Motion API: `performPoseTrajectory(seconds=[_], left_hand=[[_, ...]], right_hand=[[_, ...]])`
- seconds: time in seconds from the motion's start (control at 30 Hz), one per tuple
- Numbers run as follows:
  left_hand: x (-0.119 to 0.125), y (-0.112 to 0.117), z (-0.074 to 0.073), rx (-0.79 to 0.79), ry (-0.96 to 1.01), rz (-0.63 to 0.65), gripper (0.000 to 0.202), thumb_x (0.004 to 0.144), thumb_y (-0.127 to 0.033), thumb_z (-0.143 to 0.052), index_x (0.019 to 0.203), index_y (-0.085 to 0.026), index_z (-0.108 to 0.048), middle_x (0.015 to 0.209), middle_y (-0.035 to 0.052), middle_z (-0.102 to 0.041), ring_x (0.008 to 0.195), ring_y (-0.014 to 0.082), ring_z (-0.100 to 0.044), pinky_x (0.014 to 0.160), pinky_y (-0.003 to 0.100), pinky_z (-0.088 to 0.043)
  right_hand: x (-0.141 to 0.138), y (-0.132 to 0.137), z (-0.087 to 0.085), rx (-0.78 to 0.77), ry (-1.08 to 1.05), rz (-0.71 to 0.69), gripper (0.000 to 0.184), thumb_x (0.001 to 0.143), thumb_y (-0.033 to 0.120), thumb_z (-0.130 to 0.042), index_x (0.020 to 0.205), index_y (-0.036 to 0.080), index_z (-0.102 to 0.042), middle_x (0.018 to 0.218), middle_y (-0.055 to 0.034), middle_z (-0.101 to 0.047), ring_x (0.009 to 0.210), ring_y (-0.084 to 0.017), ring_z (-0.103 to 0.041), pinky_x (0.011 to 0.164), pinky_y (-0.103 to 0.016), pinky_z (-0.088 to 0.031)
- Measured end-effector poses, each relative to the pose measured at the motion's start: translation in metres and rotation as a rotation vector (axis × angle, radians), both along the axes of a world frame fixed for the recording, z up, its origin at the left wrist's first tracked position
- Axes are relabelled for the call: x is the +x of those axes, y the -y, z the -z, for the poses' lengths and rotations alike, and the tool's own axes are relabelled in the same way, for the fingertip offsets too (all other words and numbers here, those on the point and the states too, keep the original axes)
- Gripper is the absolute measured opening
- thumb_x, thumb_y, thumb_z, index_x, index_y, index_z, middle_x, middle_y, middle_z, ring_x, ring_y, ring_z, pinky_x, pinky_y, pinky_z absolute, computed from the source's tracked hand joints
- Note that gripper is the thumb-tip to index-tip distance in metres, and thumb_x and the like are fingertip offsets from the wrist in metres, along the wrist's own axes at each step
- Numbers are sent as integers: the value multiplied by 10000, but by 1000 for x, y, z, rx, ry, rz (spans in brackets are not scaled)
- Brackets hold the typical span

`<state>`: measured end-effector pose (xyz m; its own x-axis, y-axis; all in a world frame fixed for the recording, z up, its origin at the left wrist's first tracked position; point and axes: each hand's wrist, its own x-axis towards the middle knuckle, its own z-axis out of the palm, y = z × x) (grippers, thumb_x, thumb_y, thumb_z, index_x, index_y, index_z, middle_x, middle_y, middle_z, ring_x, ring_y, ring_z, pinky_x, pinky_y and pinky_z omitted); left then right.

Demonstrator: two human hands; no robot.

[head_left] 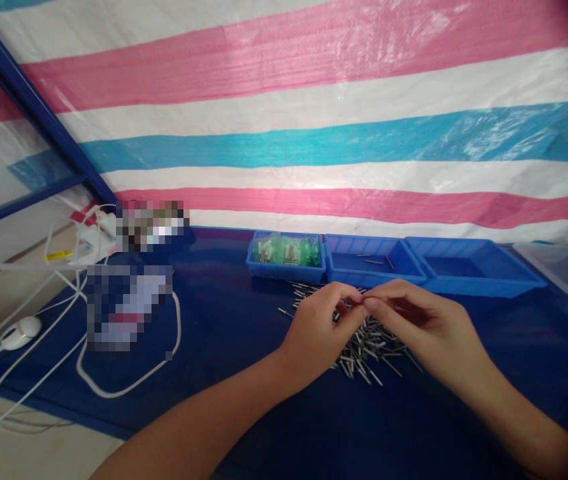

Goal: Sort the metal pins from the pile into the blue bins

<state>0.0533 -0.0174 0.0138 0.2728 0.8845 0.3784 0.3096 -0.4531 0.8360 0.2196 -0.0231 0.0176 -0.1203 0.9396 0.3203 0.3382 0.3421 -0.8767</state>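
My left hand [321, 330] and my right hand [427, 323] meet fingertip to fingertip above a loose pile of thin metal pins [364, 353] on the dark blue tabletop. Thumb and forefinger are pinched together on each hand. Whatever sits between the fingertips is hidden or too small to make out. Part of the pile lies behind and beneath both hands. Just beyond them stands a blue bin [374, 277] with a few pins inside.
Left of that bin, another blue bin [287, 272] holds green-and-clear bags of small parts. A third blue bin [484, 287] stands to the right, beside a clear plastic container [564, 267]. White cables [109, 393] and a power strip [97, 243] lie at left. Striped sheeting [314, 147] hangs behind.
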Motion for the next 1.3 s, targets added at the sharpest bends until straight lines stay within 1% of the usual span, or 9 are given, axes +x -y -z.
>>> performPoseTrajectory(seconds=[0.13,0.33,0.43,0.53,0.67,0.87,1.0,1.17,1.3], left_hand=[[-3,-2,2,0,-100,51,154,881,-299,-567,887,-161,-635,817,18,-647,710,131,-575,695,234,-446],[-7,-5,5,56,-166,90,143,889,-269,-553,912,-162,-645,829,25,-638,751,145,-576,699,237,-432],[-9,-7,4,62,-176,90,157,885,-303,-565,903,-167,-641,847,27,-644,747,142,-577,708,240,-440],[-11,-9,1,74,-176,94,184,878,-343,-577,888,-170,-640,841,24,-649,729,131,-579,719,238,-446],[-13,-11,-2,42,-140,29,134,845,-300,-615,887,-175,-641,816,12,-658,707,123,-581,700,228,-452],[-15,-11,-6,-73,-61,2,156,847,-320,-607,881,-175,-654,844,8,-690,739,126,-612,686,224,-447],[-14,-7,-9,-125,-9,-30,186,842,-347,-615,858,-167,-662,809,10,-690,721,129,-607,647,221,-430],[-11,-5,-12,-142,27,-39,172,805,-336,-663,832,-166,-662,767,2,-683,678,122,-594,632,224,-423],[-10,-6,-11,-138,29,-39,175,817,-319,-647,898,-164,-659,805,11,-683,689,119,-594,631,221,-429]], right_hand=[[-1,1,0,49,82,-8,113,842,310,-615,883,222,-674,850,-47,-655,799,-184,-608,603,-279,-471],[-1,3,-2,211,187,-69,118,832,243,-631,940,228,-675,778,-21,-593,598,-117,-507,501,-265,-400],[0,2,-3,229,194,-72,118,833,230,-631,939,240,-682,771,-15,-577,595,-113,-500,498,-264,-387],[3,-1,-3,179,156,-65,137,842,252,-625,965,251,-685,769,-19,-575,638,-129,-523,516,-271,-392],[6,-5,0,102,121,-50,134,852,286,-611,953,251,-691,835,-37,-600,715,-150,-558,554,-283,-409],[6,-6,1,91,195,-17,173,854,316,-603,983,241,-690,717,-5,-550,605,-123,-484,529,-280,-378],[3,-6,1,43,212,-41,186,869,339,-577,969,233,-691,795,-29,-600,687,-147,-536,585,-293,-406],[1,-5,4,-31,146,-77,202,868,370,-569,958,236,-690,847,-42,-630,824,-188,-580,674,-305,-438],[0,-5,5,-152,20,-72,227,835,415,-601,917,224,-692,752,-25,-601,754,-173,-558,623,-284,-426]])
